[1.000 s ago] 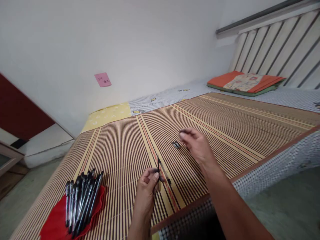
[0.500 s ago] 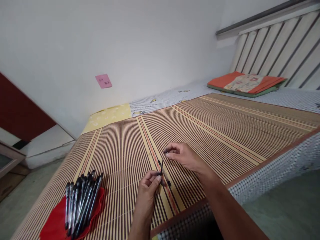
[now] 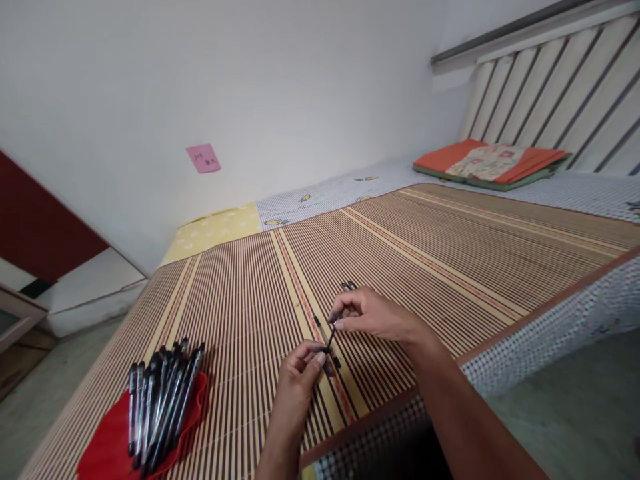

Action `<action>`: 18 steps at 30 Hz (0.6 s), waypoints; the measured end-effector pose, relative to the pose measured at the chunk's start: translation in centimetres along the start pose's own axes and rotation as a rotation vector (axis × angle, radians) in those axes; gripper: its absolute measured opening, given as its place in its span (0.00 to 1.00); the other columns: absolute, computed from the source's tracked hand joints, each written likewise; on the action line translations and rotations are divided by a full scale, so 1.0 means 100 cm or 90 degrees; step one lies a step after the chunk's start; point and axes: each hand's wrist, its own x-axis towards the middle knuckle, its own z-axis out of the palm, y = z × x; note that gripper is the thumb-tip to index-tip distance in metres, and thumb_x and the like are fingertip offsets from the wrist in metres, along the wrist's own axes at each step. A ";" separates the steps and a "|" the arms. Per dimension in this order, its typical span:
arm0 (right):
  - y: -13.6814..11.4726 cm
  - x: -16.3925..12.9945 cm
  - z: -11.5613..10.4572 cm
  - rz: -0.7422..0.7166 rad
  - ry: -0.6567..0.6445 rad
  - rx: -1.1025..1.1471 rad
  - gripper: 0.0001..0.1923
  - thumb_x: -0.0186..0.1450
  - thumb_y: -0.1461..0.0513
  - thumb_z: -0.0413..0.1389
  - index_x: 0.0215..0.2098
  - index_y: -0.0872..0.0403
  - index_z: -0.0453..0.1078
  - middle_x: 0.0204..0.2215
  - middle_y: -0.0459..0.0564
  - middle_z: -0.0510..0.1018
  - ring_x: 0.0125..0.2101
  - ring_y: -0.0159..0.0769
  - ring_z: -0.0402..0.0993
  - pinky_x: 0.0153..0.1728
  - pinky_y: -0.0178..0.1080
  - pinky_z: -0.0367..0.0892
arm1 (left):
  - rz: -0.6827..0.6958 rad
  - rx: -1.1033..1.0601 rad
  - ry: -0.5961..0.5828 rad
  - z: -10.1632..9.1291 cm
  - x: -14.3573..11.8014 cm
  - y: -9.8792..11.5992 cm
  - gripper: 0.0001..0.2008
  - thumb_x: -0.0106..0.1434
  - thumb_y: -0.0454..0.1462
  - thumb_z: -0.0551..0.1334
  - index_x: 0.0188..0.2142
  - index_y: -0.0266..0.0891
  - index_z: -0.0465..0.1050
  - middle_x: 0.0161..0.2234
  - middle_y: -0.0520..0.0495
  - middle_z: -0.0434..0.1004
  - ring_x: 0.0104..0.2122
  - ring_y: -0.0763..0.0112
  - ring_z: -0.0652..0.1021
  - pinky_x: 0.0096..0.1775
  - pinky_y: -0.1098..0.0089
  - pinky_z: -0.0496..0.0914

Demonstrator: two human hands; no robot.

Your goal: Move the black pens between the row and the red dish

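While the left hand (image 3: 300,373) pinched the lower end of a thin black pen refill (image 3: 331,337), the right hand (image 3: 370,315) gripped its upper end, both just above the striped bamboo mat (image 3: 450,253). Black pens (image 3: 160,400) lay on a red cloth (image 3: 107,440) left of the refill.

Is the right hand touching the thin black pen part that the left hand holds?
Touching. The head view shows the right hand pinching the upper end of the thin black pen part, while the left hand grips its lower end.
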 end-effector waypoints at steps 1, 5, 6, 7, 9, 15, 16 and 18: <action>0.001 -0.001 -0.001 0.008 -0.014 0.008 0.05 0.58 0.64 0.61 0.34 0.56 0.76 0.25 0.42 0.74 0.26 0.28 0.67 0.28 0.32 0.60 | -0.008 0.003 -0.009 0.000 0.000 0.000 0.12 0.58 0.43 0.70 0.35 0.37 0.78 0.29 0.47 0.75 0.31 0.69 0.73 0.36 0.72 0.66; 0.008 -0.002 -0.003 0.019 -0.041 0.044 0.08 0.58 0.61 0.64 0.34 0.56 0.77 0.28 0.45 0.77 0.29 0.30 0.71 0.30 0.33 0.63 | -0.054 -0.080 -0.031 -0.001 -0.002 -0.004 0.12 0.59 0.42 0.71 0.36 0.35 0.77 0.28 0.49 0.72 0.28 0.73 0.70 0.32 0.75 0.64; 0.010 -0.002 -0.003 0.019 -0.046 0.052 0.08 0.58 0.61 0.64 0.34 0.56 0.77 0.28 0.46 0.78 0.29 0.30 0.71 0.31 0.33 0.63 | -0.073 -0.132 -0.035 -0.001 -0.003 -0.006 0.12 0.58 0.42 0.71 0.36 0.35 0.77 0.26 0.50 0.71 0.25 0.76 0.67 0.30 0.76 0.62; 0.011 -0.002 -0.002 0.018 -0.056 0.065 0.08 0.58 0.61 0.64 0.34 0.56 0.77 0.28 0.46 0.78 0.29 0.30 0.71 0.31 0.33 0.63 | -0.095 -0.190 -0.046 0.000 -0.003 -0.007 0.13 0.58 0.41 0.72 0.36 0.35 0.76 0.25 0.52 0.69 0.23 0.79 0.64 0.28 0.77 0.59; 0.014 -0.001 0.001 0.012 -0.086 0.106 0.08 0.58 0.61 0.65 0.35 0.56 0.77 0.29 0.46 0.79 0.30 0.30 0.72 0.33 0.33 0.63 | -0.136 -0.293 -0.088 0.001 -0.004 -0.009 0.13 0.58 0.41 0.72 0.36 0.34 0.74 0.22 0.55 0.64 0.19 0.82 0.56 0.24 0.77 0.54; 0.024 0.004 0.005 0.019 -0.096 0.178 0.09 0.57 0.60 0.65 0.35 0.55 0.77 0.30 0.45 0.80 0.29 0.29 0.73 0.34 0.33 0.64 | -0.148 -0.330 -0.166 0.005 -0.006 -0.011 0.16 0.62 0.45 0.69 0.31 0.34 0.70 0.18 0.59 0.53 0.18 0.81 0.52 0.22 0.77 0.49; 0.024 0.004 0.005 0.021 -0.094 0.184 0.09 0.57 0.60 0.66 0.35 0.56 0.77 0.30 0.45 0.80 0.29 0.29 0.73 0.34 0.33 0.64 | -0.144 -0.327 -0.162 0.005 -0.006 -0.011 0.16 0.62 0.45 0.69 0.31 0.34 0.70 0.18 0.59 0.54 0.18 0.81 0.52 0.22 0.77 0.49; 0.024 0.005 0.007 0.029 -0.088 0.202 0.10 0.56 0.59 0.66 0.34 0.56 0.77 0.29 0.44 0.79 0.28 0.27 0.72 0.32 0.32 0.63 | -0.135 -0.319 -0.136 0.005 -0.006 -0.011 0.16 0.60 0.44 0.71 0.32 0.34 0.71 0.19 0.58 0.57 0.18 0.82 0.54 0.22 0.78 0.51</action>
